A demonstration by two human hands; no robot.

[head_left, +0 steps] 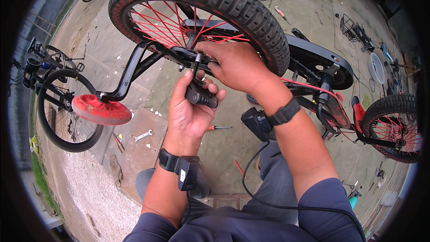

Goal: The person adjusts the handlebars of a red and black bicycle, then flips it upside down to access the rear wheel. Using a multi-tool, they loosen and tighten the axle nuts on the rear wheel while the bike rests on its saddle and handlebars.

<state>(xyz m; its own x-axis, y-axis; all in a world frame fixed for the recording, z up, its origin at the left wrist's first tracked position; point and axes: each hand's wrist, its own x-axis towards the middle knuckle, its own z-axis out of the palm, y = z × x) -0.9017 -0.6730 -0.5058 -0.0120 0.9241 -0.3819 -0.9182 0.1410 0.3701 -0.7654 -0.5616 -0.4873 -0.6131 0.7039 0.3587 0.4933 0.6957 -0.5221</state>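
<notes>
My left hand [191,107] is closed around a black folding multi-tool [201,96], with one bit raised to a silver bolt [197,57] at the rear wheel's bracket. My right hand [230,62] is curled at the axle just above it, its fingertips on the bracket [177,54]; what exactly they grip is partly hidden. The bicycle lies tipped, its knobby black tyre [242,11] with red spokes across the top of the view. A red training wheel [102,110] on a bent black arm sticks out to the left. The black chain guard [304,49] runs off to the right.
A black bicycle [49,89] stands at left. A wrench [143,135], pliers [118,142] and a screwdriver [221,127] lie on the ground. The bike's front wheel [392,123] is at right; another bike with a basket [347,27] and a white basin [376,68] lie behind it.
</notes>
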